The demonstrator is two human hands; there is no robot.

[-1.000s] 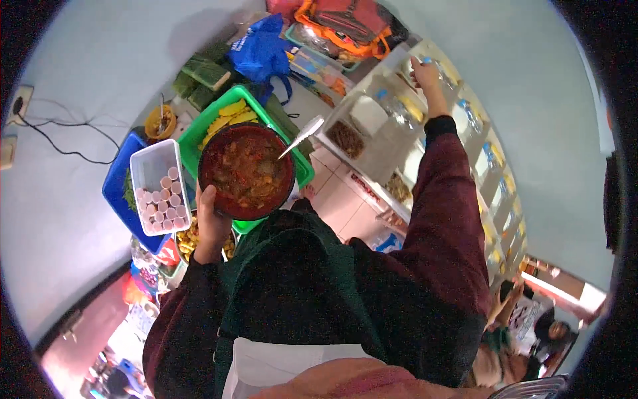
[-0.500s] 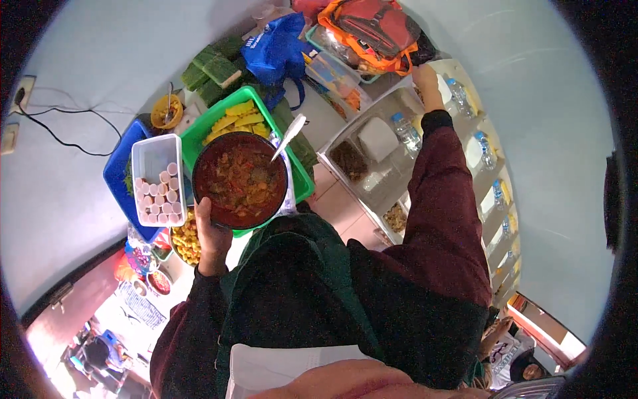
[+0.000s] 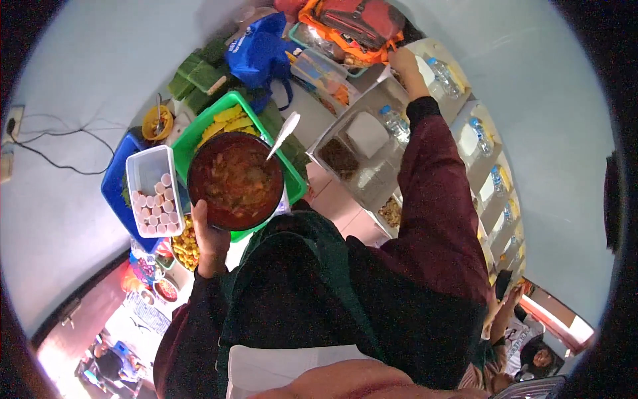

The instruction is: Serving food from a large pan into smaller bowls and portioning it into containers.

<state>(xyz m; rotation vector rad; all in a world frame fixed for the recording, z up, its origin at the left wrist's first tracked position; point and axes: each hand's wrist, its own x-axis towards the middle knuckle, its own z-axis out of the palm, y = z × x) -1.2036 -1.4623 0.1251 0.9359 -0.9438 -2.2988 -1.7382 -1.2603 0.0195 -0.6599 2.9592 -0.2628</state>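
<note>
My left hand [image 3: 211, 234] grips the near left rim of a dark round bowl [image 3: 193, 156], thumb over the edge. A reddish-brown stew [image 3: 239, 179] fills it, and a pale spoon [image 3: 284, 135] leans out over the right rim. My right arm is stretched far forward, with the right hand [image 3: 408, 72] at the farthest meal box of a row, close to an orange-trimmed red bag [image 3: 359, 26]. Its fingers are small and partly hidden, so their grip cannot be made out. Nearer, an open meal box [image 3: 367, 156] holds a white packet, a water bottle [image 3: 395, 122] and dark food [image 3: 339, 158].
Left of the bowl stand a green basket [image 3: 297, 189] with yellow slices, a clear tub [image 3: 149, 159] of small capped cups, a blue basket [image 3: 114, 174] and a yellow bowl [image 3: 157, 125]. A blue bag [image 3: 259, 50] sits behind. More boxes with bottles [image 3: 480, 133] line the right wall.
The view has shifted slightly, so the boxes and bags appear a little farther left. My right hand stays at the far box, slightly farther forward. My left hand still holds the bowl.
</note>
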